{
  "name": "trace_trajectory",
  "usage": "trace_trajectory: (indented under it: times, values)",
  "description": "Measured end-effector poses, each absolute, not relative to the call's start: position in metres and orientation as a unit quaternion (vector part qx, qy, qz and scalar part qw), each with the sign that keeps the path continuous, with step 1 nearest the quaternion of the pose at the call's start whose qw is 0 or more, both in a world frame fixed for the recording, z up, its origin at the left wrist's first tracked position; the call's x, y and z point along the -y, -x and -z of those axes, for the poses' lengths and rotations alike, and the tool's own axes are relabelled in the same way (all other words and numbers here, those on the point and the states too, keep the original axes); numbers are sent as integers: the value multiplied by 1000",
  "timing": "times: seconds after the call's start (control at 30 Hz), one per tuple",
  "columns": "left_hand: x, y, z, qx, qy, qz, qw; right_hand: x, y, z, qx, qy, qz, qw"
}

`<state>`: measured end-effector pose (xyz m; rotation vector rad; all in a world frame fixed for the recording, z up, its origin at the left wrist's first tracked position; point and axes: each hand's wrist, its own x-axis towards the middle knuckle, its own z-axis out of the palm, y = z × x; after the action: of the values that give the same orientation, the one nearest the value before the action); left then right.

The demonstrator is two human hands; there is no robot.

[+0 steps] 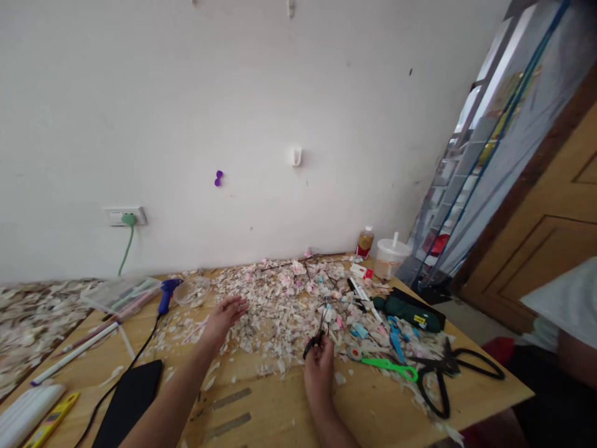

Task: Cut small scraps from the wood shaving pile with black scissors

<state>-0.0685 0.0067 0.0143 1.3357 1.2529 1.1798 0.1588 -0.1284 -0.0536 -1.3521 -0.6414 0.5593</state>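
A wide heap of pale petal-like flakes (261, 333) covers the middle of the wooden table, with pink pieces among them. My left hand (227, 313) is over the left side of this heap, its fingers stretched to the right and no object visible in them. Small black-handled scissors (314, 342) are in my right hand (319, 364), its fingers wrapped round the handles and the blades pointing away from me. Thin brown twigs with pink blossoms (297, 267) lie across the far part of the heap.
Large black scissors (445, 367), a green-handled tool (387, 366) and a dark green pouch (410, 314) lie right. A lidded cup (390, 258) and bottle (364, 242) stand behind. Left are a blue glue gun (168, 294), plastic box (119, 295), black phone-like slab (130, 401) and yellow cutter (52, 421). A person sits right.
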Motion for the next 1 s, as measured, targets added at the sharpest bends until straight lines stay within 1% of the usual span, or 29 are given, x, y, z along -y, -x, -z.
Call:
trace_trajectory:
  times: [0.27,0.37,0.47,0.6,0.8,0.9,1.0]
  values:
    - [-38,73,-16,-614,-659,-347,261,125,-158,55,289,573,-288,711]
    - [-56,62,-17,-617,-686,-316,222,122,-159,62,299,566,-286,713]
    - [-70,50,-12,-617,-697,-302,208,119,-159,66,306,566,-286,710]
    - [-78,39,-5,-615,-687,-319,219,118,-160,68,290,553,-282,728]
    - [-77,44,-15,-599,-630,-396,296,121,-159,59,274,543,-304,733]
    - [-52,46,-22,-578,-582,-453,348,125,-159,50,277,534,-318,733]
    - [-1,34,-21,-542,-535,-509,401,130,-158,42,299,525,-326,727]
